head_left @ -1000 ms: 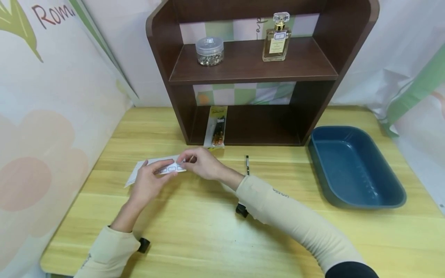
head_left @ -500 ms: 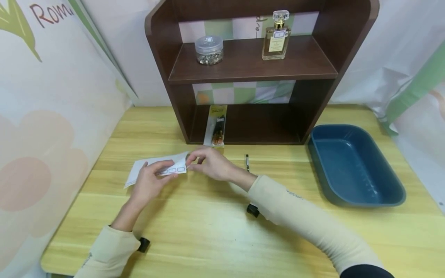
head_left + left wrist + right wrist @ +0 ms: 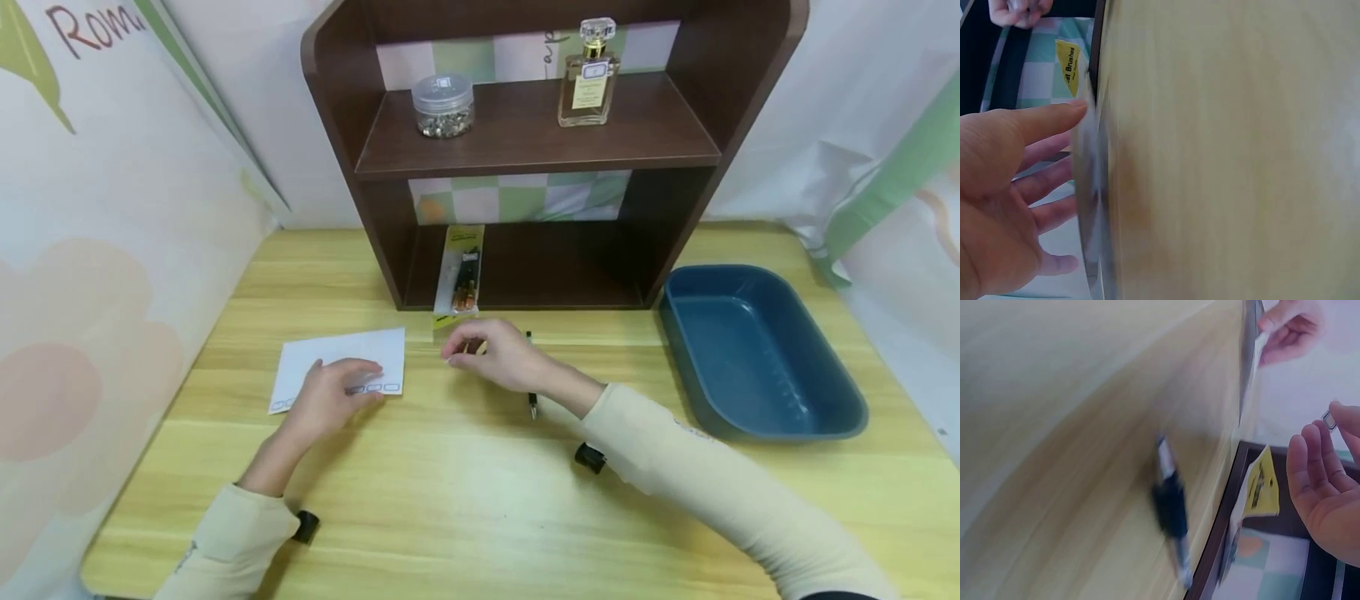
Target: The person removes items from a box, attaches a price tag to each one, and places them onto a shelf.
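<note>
Fingertips (image 3: 448, 357) of our right hand (image 3: 501, 360) pinch a small peeled label, just right of the sticker sheet (image 3: 339, 367) our left hand (image 3: 327, 398) presses flat with straight fingers.

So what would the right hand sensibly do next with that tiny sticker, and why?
Probably carry it to the brush packet in the shelf's lower bay and press it on. The right hand pinches a small label at its fingertips, lifted clear of the label sheet that the left hand presses flat. The jar and perfume bottle already seem labelled.
</note>
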Demonstrator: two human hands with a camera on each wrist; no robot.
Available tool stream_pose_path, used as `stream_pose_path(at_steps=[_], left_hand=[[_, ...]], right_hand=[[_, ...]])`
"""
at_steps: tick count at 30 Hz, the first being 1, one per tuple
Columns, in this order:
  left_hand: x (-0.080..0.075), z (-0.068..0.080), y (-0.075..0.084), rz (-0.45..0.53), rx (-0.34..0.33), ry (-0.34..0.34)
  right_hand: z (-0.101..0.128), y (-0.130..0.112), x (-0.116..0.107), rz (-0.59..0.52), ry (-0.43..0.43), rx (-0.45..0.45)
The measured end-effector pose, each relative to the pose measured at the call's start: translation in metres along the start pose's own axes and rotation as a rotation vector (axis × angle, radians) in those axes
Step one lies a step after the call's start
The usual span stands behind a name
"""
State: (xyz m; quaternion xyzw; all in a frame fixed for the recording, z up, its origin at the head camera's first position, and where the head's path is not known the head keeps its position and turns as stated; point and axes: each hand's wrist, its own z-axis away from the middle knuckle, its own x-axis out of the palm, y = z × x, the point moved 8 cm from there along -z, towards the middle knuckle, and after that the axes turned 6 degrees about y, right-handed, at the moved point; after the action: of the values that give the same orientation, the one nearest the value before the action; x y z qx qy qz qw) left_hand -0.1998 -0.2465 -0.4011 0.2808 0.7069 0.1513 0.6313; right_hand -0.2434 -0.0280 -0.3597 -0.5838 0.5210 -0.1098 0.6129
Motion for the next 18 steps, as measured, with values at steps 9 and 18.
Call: stream_pose_path(at_steps=[9,18], left_hand=[[0.003,0.003,-0.001,-0.04,0.008,-0.03],[0.008,-0.003,0.019,0.003,0.003,0.025]], right_hand=[[0.022,0.015,-0.028,0.025,0.017,0.022],[0.042,0.031,-0.051,0.093,0.029,0.081]])
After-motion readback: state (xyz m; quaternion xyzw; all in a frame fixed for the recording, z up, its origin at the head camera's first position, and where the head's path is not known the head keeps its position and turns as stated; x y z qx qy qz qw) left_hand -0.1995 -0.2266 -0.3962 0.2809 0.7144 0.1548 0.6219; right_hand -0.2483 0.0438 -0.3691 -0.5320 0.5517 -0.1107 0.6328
